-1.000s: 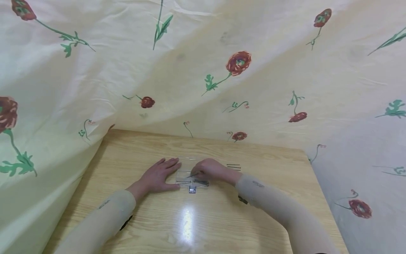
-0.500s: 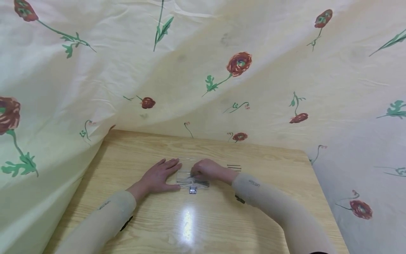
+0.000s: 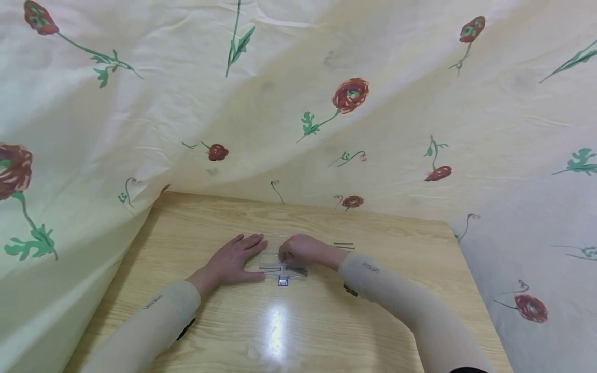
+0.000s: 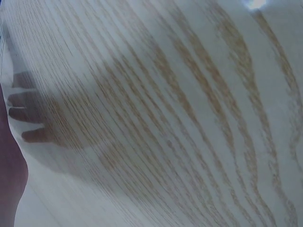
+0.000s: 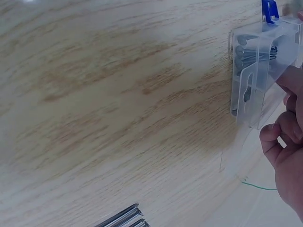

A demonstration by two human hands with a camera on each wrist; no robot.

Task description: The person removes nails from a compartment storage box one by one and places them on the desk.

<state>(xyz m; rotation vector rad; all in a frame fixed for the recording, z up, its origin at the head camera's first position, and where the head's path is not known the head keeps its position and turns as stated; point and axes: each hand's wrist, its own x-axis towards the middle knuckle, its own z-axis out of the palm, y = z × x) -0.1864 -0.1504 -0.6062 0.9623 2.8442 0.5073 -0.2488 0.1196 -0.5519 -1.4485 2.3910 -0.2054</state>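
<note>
A clear plastic compartment box (image 3: pixel 268 257) with a blue latch (image 5: pixel 270 10) stands on the table, its lid lying back. My left hand (image 3: pixel 235 259) lies flat with spread fingers along the box's left side, fingertips right at its edge. Over the box, my right hand (image 3: pixel 303 249) has curled fingers, with the fingertips down at the compartments. What is between those fingertips is hidden, and I cannot tell whether they hold a nail. Dark nails (image 3: pixel 296 271) fill the front right compartment; thinner nails (image 3: pixel 270 269) lie in the front left one.
Loose nails (image 3: pixel 344 244) lie side by side on the wooden table (image 3: pixel 373 321), just beyond my right wrist. A flower-patterned cloth (image 3: pixel 396 129) hangs behind the table and along both sides.
The nail that jutted from my right fingertips has dropped out of sight. My right hand has shifted slightly left and lower over the box; the left hand has stayed in place.
</note>
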